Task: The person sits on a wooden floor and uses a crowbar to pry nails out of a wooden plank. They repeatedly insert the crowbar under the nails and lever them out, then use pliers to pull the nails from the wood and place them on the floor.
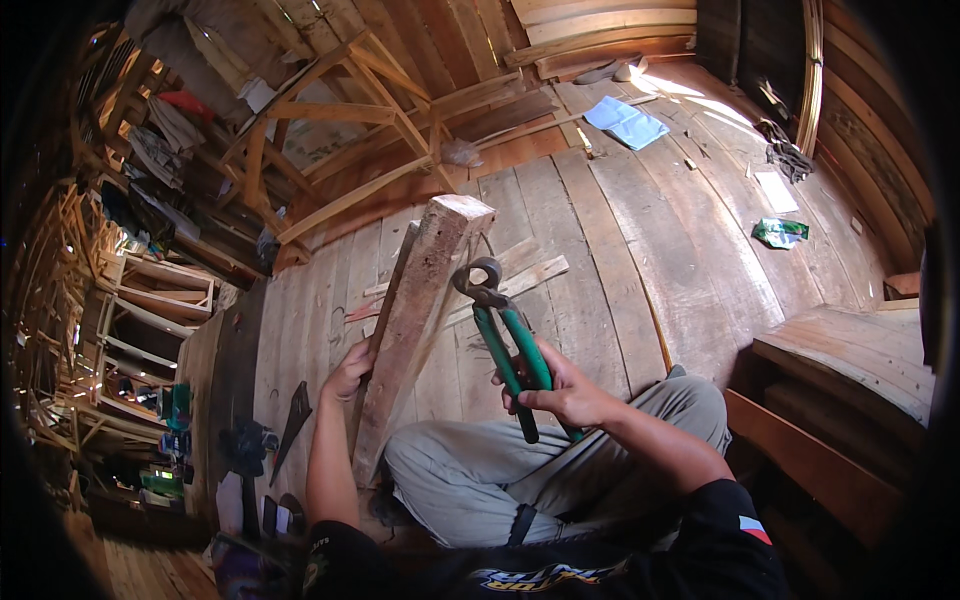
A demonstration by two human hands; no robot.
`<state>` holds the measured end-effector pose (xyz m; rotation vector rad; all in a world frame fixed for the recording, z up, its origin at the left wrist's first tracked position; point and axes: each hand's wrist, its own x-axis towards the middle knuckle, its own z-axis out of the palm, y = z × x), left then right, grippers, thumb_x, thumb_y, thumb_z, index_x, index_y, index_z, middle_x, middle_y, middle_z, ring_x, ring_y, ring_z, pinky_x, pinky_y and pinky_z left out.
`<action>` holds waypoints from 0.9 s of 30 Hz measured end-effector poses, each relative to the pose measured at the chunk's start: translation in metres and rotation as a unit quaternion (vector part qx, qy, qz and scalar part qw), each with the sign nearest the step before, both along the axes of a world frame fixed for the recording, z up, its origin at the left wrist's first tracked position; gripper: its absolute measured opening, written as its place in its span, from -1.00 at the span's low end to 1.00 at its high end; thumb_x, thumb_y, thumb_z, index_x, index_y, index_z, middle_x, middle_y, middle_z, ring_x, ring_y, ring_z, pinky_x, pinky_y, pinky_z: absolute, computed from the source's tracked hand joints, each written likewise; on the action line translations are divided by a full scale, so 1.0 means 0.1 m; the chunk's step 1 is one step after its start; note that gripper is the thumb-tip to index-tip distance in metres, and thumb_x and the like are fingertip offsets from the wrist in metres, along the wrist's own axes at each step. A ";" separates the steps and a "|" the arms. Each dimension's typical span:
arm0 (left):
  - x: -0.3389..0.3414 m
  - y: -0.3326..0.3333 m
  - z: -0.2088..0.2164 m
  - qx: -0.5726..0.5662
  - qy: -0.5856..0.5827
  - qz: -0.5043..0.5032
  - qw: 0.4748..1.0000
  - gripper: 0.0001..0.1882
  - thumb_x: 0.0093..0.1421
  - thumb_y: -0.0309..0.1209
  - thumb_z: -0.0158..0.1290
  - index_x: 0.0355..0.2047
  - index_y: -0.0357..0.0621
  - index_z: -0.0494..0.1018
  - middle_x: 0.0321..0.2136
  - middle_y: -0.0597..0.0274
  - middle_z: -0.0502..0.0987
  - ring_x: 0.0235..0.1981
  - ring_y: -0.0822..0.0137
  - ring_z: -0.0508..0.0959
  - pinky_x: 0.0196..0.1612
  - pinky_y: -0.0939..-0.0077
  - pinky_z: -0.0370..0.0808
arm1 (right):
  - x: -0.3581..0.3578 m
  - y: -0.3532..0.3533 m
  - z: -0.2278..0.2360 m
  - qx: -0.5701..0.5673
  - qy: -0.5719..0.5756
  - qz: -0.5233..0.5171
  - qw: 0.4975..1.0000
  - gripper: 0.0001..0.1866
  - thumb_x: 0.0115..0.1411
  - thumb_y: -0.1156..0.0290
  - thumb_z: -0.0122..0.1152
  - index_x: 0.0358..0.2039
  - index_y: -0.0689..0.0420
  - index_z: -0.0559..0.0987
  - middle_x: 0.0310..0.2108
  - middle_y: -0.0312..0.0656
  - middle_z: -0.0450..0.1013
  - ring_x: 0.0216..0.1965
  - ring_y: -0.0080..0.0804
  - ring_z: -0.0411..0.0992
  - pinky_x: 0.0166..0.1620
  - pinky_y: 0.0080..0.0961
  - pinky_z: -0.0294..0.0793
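Observation:
A thick, rough wooden beam (418, 290) stands tilted in front of me, its far end raised and its near end by my folded legs. My left hand (348, 372) is closed on its left side, where a thinner board lies along it. In my right hand (562, 392) is a pair of pincers (493, 345) with green handles, its rounded metal jaws upward, just right of the beam. The jaws look apart from the wood. My right fingers wrap round the handles.
Loose wooden strips (535, 275) lie on the plank floor (610, 290) beyond the beam. A dark, pointed blade (292, 425) is at left. A wooden frame (330, 112) stands far left; a blue sheet (626, 122) and green wrapper (780, 233) lie right. A wooden ledge (850, 350) is near right.

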<state>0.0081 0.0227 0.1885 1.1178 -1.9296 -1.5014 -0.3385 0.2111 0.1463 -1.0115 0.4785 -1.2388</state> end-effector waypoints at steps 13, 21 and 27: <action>-0.22 -0.36 -0.26 -0.205 -0.140 0.085 0.965 -0.43 0.27 -0.02 -0.13 -0.18 -0.44 0.44 -0.40 -0.02 0.56 -0.28 0.41 0.44 -0.20 0.40 0.39 | 0.06 0.03 0.03 0.007 0.003 -0.027 1.000 -0.33 0.19 0.64 0.11 0.24 0.08 0.05 -0.16 -0.11 0.42 -0.23 -0.39 0.44 -0.11 -0.37 0.48; -0.28 -0.32 -0.45 -0.286 -0.116 0.076 0.948 -0.60 0.26 -0.24 -0.09 -0.17 -0.42 0.45 -0.37 -0.16 0.56 -0.28 0.26 0.53 -0.20 0.34 0.41 | -0.01 0.00 0.04 0.026 0.075 0.004 0.997 -0.58 0.24 0.38 0.19 0.06 0.24 0.36 -0.35 -0.32 0.39 -0.33 -0.56 0.41 -0.21 -0.54 0.43; -0.30 -0.19 -0.31 -0.315 -0.136 0.047 0.938 -0.53 0.23 -0.13 -0.06 -0.23 -0.40 0.47 -0.41 -0.21 0.54 -0.31 0.01 0.59 -0.26 0.28 0.44 | -0.23 0.08 0.04 0.054 0.107 0.050 0.992 -0.62 0.26 0.36 0.15 0.03 0.26 0.38 -0.38 -0.33 0.38 -0.33 -0.57 0.36 -0.21 -0.53 0.39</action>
